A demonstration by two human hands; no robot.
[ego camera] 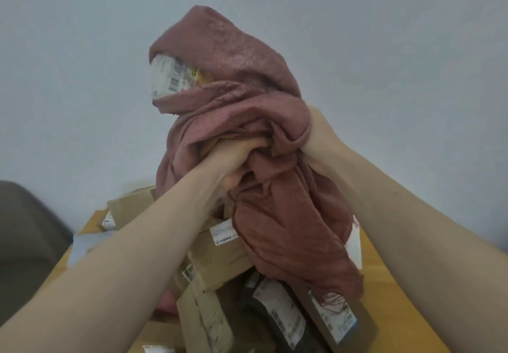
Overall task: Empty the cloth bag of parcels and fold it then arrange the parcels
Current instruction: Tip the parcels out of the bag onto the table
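The dusty-pink cloth bag [242, 83] is held high above the table, bunched and hanging in folds. My left hand [236, 160] grips the bunched cloth at its middle from the left. Gripping the same bunch from the right is my right hand [316, 143], partly wrapped by the fabric. One parcel with a white barcode label [167, 76] shows in an opening near the bag's top. Below lies a pile of brown cardboard parcels [217, 259] with white labels, and a dark parcel [277, 322] sits among them.
The parcels lie on a yellowish wooden table [395, 278]. A pale grey soft parcel [82, 245] rests at the table's left edge. A dark grey seat [24, 242] stands left of the table. A plain pale wall fills the background.
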